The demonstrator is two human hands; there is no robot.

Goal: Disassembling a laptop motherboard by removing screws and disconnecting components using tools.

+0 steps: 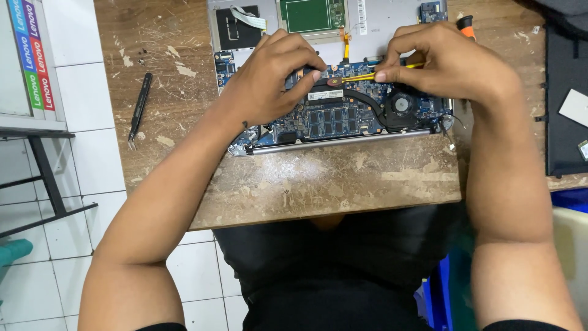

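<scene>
An opened laptop (343,116) lay on a scarred wooden table (343,178), its bottom cover off and the blue circuit board (331,119) bared — rows of dark square memory chips, a curved black heat pipe and a small round fan (401,104) at the right end. Above the board sat a pale grey metal chassis holding a green rectangular panel (309,15) and a dark square pad with a white ribbon cable.

The left hand (275,76) rested on the board's left part, fingers curled down with their tips pressed against the components near a small round copper-coloured piece; whether it pinched anything could not be told. The right hand (450,61) was closed around a slim yellow tool (358,76), thumb and forefinger pinching the shaft, whose point lay just beside the left fingertips. An orange and black handle (467,26) showed behind the right knuckles.

The tabletop was rough and blotchy — brown laminate worn through in pale flakes. Well to the left lay thin black tweezers (139,107), points toward the near edge. A flat black panel (563,104) lay at the far right. White glossy floor tiles showed to the left.
</scene>
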